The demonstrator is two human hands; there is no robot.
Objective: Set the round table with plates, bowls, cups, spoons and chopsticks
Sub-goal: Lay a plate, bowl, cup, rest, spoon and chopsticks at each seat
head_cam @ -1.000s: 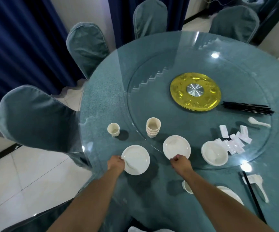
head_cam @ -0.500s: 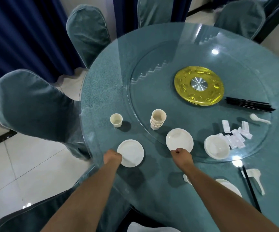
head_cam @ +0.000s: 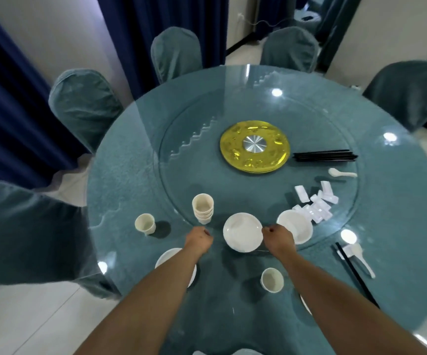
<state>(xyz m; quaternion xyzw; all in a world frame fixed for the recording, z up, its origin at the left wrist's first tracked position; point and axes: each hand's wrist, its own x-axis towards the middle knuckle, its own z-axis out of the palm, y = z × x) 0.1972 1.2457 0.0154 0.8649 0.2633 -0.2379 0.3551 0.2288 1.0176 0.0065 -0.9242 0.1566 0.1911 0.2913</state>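
My right hand (head_cam: 277, 238) is curled at the right rim of a white plate (head_cam: 241, 231) and seems to pinch it; the plate lies on the near edge of the glass turntable (head_cam: 181, 162). My left hand (head_cam: 198, 239) is a closed fist left of that plate, with nothing visible in it. Under my left forearm lies a second white plate (head_cam: 167, 257) on the round table (head_cam: 120, 175). A cup stack (head_cam: 203, 207) stands behind my left hand. Single cups stand at the left (head_cam: 145, 223) and between my arms (head_cam: 272, 279). A white bowl (head_cam: 298, 224) is right of my right hand.
Farther right on the turntable lie white chopstick rests (head_cam: 314, 203), a spoon (head_cam: 341, 173), a bundle of black chopsticks (head_cam: 325, 155) and a gold centre disc (head_cam: 254, 146). Near right, chopsticks (head_cam: 355, 272) and a spoon (head_cam: 360, 254) lie on a rest. Covered chairs (head_cam: 84, 103) ring the table.
My left hand let go of the left plate and moved forward past it. My right hand slid from the middle plate's near edge to its right rim. The view pulled back.
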